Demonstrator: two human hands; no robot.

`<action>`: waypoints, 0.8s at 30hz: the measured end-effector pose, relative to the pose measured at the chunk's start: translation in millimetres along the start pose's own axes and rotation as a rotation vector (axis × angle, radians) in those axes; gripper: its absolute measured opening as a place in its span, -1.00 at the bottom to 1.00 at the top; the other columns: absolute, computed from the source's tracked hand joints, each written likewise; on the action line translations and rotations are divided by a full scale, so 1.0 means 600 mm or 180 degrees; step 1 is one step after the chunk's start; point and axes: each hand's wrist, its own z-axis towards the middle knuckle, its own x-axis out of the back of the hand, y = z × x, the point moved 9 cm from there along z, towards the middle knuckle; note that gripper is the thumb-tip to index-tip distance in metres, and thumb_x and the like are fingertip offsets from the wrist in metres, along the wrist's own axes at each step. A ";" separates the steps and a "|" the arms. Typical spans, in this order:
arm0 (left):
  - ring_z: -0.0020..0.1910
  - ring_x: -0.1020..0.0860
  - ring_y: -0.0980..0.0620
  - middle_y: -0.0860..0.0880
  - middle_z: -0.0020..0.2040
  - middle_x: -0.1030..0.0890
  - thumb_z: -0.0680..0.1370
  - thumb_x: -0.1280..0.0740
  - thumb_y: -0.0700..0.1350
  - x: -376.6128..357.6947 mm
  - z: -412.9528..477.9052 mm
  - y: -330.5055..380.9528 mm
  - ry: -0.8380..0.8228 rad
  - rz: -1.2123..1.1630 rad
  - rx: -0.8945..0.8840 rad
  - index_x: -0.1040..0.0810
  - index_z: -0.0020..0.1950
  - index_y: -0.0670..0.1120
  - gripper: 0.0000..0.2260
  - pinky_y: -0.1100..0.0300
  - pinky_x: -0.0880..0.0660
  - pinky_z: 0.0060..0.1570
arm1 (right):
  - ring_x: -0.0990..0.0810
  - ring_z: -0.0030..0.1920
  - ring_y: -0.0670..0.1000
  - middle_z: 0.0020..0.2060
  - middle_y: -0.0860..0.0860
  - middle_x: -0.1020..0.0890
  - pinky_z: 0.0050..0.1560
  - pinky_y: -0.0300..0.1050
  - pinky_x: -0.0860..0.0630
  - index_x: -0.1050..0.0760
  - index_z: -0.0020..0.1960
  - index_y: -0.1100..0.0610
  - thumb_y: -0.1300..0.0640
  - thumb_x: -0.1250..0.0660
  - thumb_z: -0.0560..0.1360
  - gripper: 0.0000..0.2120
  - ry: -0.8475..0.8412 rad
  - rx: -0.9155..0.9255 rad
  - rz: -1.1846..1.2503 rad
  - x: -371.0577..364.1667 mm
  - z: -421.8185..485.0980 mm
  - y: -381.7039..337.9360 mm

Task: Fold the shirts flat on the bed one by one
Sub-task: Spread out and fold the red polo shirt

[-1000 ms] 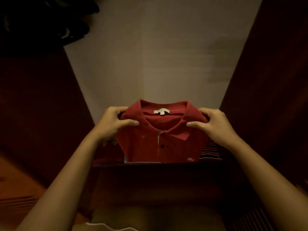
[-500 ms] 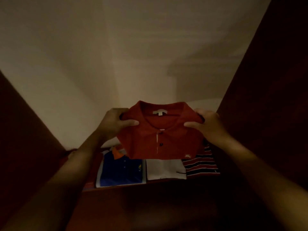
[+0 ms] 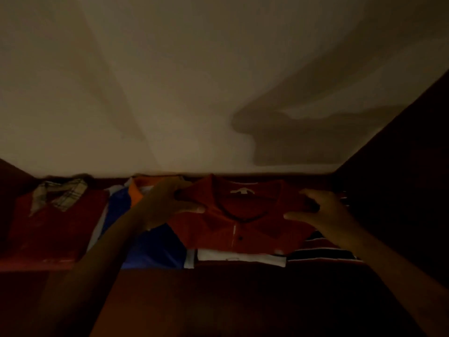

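Note:
A folded red polo shirt (image 3: 245, 224) with a white neck label lies low over other folded shirts on a dim wooden shelf (image 3: 218, 288). My left hand (image 3: 167, 203) grips its left shoulder, thumb on top. My right hand (image 3: 323, 212) holds the right shoulder, thumb on the fabric and fingers curled behind the edge. Under the red polo a white folded shirt (image 3: 243, 257) shows at its front edge.
A blue shirt with an orange collar (image 3: 155, 249) lies left of the polo, and a red shirt with a plaid collar (image 3: 56, 224) farther left. A red, black and white striped shirt (image 3: 323, 251) sits at the right. Dark wooden side panels close in; a pale wall (image 3: 194, 93) is behind.
Both hands carried the red polo forward and down, from held up in the air to low over the shirts on the shelf. More of the shelf and its shirts came into view.

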 end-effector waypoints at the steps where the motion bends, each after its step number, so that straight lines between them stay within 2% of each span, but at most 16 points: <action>1: -0.05 -0.70 0.02 0.01 -0.01 -0.71 0.40 -0.50 0.10 -0.012 0.025 -0.025 -0.0022 -0.0085 0.0043 -0.71 0.03 0.10 -0.77 0.14 -0.65 -0.08 | -0.72 -0.13 -0.06 -0.11 -0.09 -0.73 -0.24 -0.27 -0.61 -0.64 0.05 0.06 0.01 -0.57 0.26 -0.62 0.0024 -0.0016 0.0084 0.001 0.024 0.029; 3: -0.06 -0.70 0.01 0.02 -0.02 -0.72 0.44 -0.51 0.01 -0.038 0.087 -0.092 0.0042 -0.0250 0.0215 -0.71 0.03 0.07 -0.82 0.22 -0.64 -0.12 | -0.72 -0.15 -0.07 -0.12 -0.08 -0.73 -0.25 -0.28 -0.60 -0.62 0.06 0.06 0.02 -0.56 0.27 -0.62 0.0114 -0.0064 0.0166 -0.006 0.081 0.096; 6: -0.14 -0.71 0.04 0.01 -0.12 -0.73 0.45 -0.53 -0.10 -0.084 0.180 -0.219 0.0294 -0.0153 0.0528 -0.69 0.11 -0.12 -0.75 0.19 -0.62 -0.18 | -0.70 -0.19 -0.14 -0.09 -0.02 -0.69 -0.28 -0.33 -0.58 -0.58 0.09 0.09 0.13 -0.53 0.39 -0.71 0.0179 -0.0224 0.0222 -0.036 0.166 0.212; 7: -0.21 -0.69 0.09 0.02 -0.17 -0.72 0.46 -0.53 -0.15 -0.099 0.204 -0.257 0.0327 -0.0093 0.0578 -0.68 0.12 -0.18 -0.74 0.25 -0.58 -0.24 | -0.68 -0.21 -0.16 -0.08 -0.04 -0.65 -0.30 -0.37 -0.56 -0.56 0.10 0.10 0.15 -0.52 0.42 -0.71 0.0210 -0.0259 0.0232 -0.047 0.188 0.248; 9: -0.21 -0.68 0.14 -0.02 -0.12 -0.70 0.46 -0.52 -0.21 -0.121 0.237 -0.320 0.0388 -0.0053 0.0676 -0.65 0.17 -0.23 -0.70 0.34 -0.53 -0.30 | -0.62 -0.19 -0.21 -0.09 -0.14 -0.59 -0.35 -0.44 -0.51 -0.53 0.11 0.02 0.13 -0.51 0.45 -0.73 0.0343 -0.0347 0.0289 -0.059 0.216 0.313; 11: -0.13 -0.68 0.16 0.00 -0.01 -0.69 0.42 -0.55 -0.18 -0.125 0.253 -0.353 0.0471 -0.0097 0.0696 -0.62 0.23 -0.15 -0.62 0.36 -0.55 -0.28 | -0.60 -0.12 -0.23 -0.08 -0.19 -0.57 -0.36 -0.46 -0.49 -0.53 0.05 -0.09 0.10 -0.51 0.46 -0.76 0.0417 -0.0412 0.0442 -0.071 0.225 0.358; 15: -0.04 -0.64 0.21 0.12 0.09 -0.63 0.33 -0.60 -0.02 -0.111 0.258 -0.350 0.0464 0.0075 0.0739 -0.55 0.27 0.06 -0.46 0.23 -0.63 -0.09 | -0.59 -0.22 -0.38 -0.06 -0.22 -0.56 -0.35 -0.49 -0.48 -0.52 0.05 -0.13 0.10 -0.52 0.44 -0.72 0.0376 -0.0330 0.0404 -0.076 0.230 0.373; 17: -0.06 -0.65 0.25 0.18 0.04 -0.64 0.28 -0.59 0.02 -0.096 0.255 -0.334 0.0555 -0.0205 0.0631 -0.57 0.16 0.15 -0.52 0.23 -0.65 -0.09 | -0.62 -0.17 -0.33 -0.04 -0.20 -0.60 -0.28 -0.41 -0.54 -0.52 0.01 -0.20 0.11 -0.53 0.44 -0.71 0.0437 -0.0232 0.0527 -0.063 0.237 0.354; 19: 0.01 -0.66 0.18 0.12 0.12 -0.65 0.33 -0.58 -0.04 -0.085 0.255 -0.324 0.0675 -0.0538 0.0569 -0.60 0.23 0.08 -0.52 0.12 -0.65 0.02 | -0.65 -0.06 -0.19 0.02 -0.16 -0.61 -0.13 -0.22 -0.60 -0.52 0.08 -0.19 0.09 -0.52 0.45 -0.69 0.0526 -0.0235 0.0665 -0.050 0.246 0.341; 20: 0.02 -0.65 0.21 0.12 0.14 -0.64 0.37 -0.57 -0.08 -0.086 0.256 -0.322 0.0700 -0.0635 0.0555 -0.58 0.27 0.03 -0.52 0.16 -0.64 0.03 | -0.65 0.00 -0.13 0.06 -0.15 -0.60 -0.09 -0.16 -0.60 -0.51 0.15 -0.17 0.09 -0.50 0.46 -0.66 0.0541 -0.0259 0.0699 -0.047 0.251 0.338; 22: -0.05 -0.56 0.45 0.26 0.14 -0.53 0.42 -0.55 -0.13 -0.099 0.257 -0.327 0.0747 -0.0585 0.0574 -0.50 0.38 0.04 -0.45 0.45 -0.56 -0.10 | -0.60 0.10 -0.07 0.18 -0.13 -0.52 -0.11 -0.20 -0.57 -0.43 0.32 -0.16 0.10 -0.47 0.50 -0.54 0.0412 -0.0406 0.0664 -0.059 0.252 0.345; 24: -0.04 -0.49 0.44 0.30 0.16 -0.42 0.42 -0.56 -0.13 -0.113 0.252 -0.336 0.0818 -0.0444 0.0716 -0.38 0.48 0.06 -0.33 0.52 -0.48 -0.24 | -0.50 0.19 -0.05 0.31 -0.11 -0.40 -0.06 -0.20 -0.53 -0.31 0.46 -0.19 0.06 -0.47 0.50 -0.39 0.0296 -0.0681 0.0522 -0.078 0.237 0.367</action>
